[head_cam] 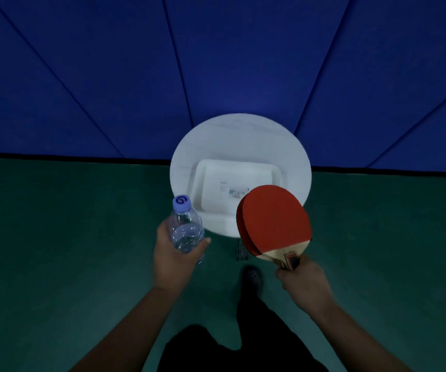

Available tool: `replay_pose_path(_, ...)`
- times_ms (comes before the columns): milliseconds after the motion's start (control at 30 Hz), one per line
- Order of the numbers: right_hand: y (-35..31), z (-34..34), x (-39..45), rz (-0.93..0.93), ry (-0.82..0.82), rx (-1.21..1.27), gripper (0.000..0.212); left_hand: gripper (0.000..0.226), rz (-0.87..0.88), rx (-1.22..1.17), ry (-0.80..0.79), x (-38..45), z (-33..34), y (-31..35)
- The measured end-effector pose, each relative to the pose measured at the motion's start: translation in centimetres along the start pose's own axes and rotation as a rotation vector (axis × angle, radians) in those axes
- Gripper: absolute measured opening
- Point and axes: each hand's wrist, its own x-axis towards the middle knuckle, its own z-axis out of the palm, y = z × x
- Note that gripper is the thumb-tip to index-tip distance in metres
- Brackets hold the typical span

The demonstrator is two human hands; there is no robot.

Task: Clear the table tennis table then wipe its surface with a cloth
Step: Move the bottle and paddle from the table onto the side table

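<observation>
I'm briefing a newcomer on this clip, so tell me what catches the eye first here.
The red paddles, gripped by the handles in the right hand, stand out low and right of centre. Behind them glows a round white table bearing a white tray, against the blue wall. The left hand holds a clear water bottle.

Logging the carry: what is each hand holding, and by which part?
Left hand grips the water bottle round its lower body; right hand grips two stacked paddles by their handles.

Tray on round table; bottle left, paddles right, wall behind.
</observation>
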Motion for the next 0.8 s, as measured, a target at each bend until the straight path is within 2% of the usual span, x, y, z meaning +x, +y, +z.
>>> replay_pose_path(133, -4.5, -1.8, 7.2, -0.025, -0.01, -0.07, 0.014, 0.076, 0.021, -0.004, -0.026, 7.7, 3.8, 1.4)
replay_pose_path(267, -8.3, -2.6, 14.1, 0.009, -0.028, -0.072, 0.023, 0.077, 0.025, -0.014, -0.044, 15.7, 7.2, 1.9)
replay_pose_path(533, -13.6, -1.5, 29.1, 0.063, 0.007, -0.118, 0.025, 0.076, 0.025, 0.0, -0.143, 33.2, 14.6, -1.3)
replay_pose_path(800, -17.4, 0.2, 42.9, 0.005, -0.007, -0.235, 0.027, 0.079, 0.041, 0.058, -0.148, 42.4, 20.7, -5.4)
